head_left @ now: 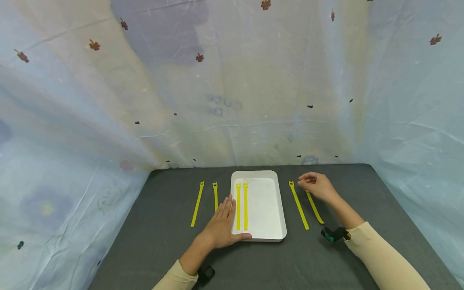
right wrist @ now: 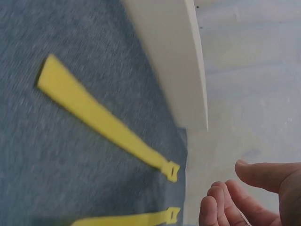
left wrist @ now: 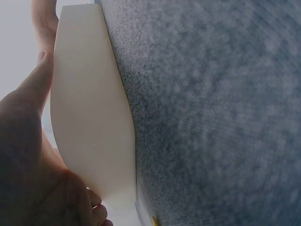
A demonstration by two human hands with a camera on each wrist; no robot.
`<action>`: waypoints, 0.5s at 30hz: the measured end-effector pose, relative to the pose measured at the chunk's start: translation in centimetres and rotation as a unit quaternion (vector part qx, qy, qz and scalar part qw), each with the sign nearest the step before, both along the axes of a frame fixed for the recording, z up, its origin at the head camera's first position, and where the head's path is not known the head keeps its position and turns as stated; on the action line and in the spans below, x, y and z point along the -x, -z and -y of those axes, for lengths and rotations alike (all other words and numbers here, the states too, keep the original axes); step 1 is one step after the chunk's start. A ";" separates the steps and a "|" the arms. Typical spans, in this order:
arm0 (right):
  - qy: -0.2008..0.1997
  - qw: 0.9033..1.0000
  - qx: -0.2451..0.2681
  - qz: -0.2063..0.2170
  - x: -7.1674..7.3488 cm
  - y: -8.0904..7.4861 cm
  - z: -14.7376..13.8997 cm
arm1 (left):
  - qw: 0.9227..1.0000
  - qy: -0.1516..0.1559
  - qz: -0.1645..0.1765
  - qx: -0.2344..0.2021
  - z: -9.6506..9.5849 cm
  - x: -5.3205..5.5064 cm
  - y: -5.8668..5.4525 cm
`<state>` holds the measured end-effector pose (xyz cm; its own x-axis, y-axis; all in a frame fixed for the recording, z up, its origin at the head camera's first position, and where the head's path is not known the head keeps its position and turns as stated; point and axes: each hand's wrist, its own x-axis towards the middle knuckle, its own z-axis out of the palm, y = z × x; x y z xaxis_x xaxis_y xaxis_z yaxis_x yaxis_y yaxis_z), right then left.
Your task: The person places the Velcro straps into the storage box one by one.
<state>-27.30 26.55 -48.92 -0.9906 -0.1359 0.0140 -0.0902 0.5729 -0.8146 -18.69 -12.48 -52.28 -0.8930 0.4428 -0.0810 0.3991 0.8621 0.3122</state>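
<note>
My left hand (head_left: 222, 227) rests on the left edge of a white tray (head_left: 266, 211), fingers straight along the side and thumb across the near rim. Two yellow cable straps with slotted heads, one left (head_left: 238, 207) and one right (head_left: 245, 207), lie parallel inside the tray. To the tray's right, my right hand (head_left: 319, 187) hovers over the slotted end of the outer yellow strap (head_left: 314, 207). Its thumb and fingers stand apart in the right wrist view, with that strap (right wrist: 131, 220) lying on the cloth. Another yellow strap (head_left: 299, 205) lies between that hand and the tray.
Left of the tray lie two more yellow straps, an outer one (head_left: 197, 204) and an inner one (head_left: 215, 195) partly hidden by the left hand. A dark grey cloth (head_left: 145, 249) covers the table. Patterned sheeting (head_left: 246, 100) hangs behind and at both sides.
</note>
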 end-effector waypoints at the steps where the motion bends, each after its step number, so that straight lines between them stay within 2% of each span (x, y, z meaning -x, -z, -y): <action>1: 0.004 1.000 0.001 0.001 0.1 0.2 -0.2 | 1.000 0.000 0.000 -0.001 0.0 0.0 0.0; 15: 0.037 0.999 -0.015 0.034 1.0 2.3 -2.2 | 1.000 0.000 0.003 -0.005 0.0 -0.1 0.0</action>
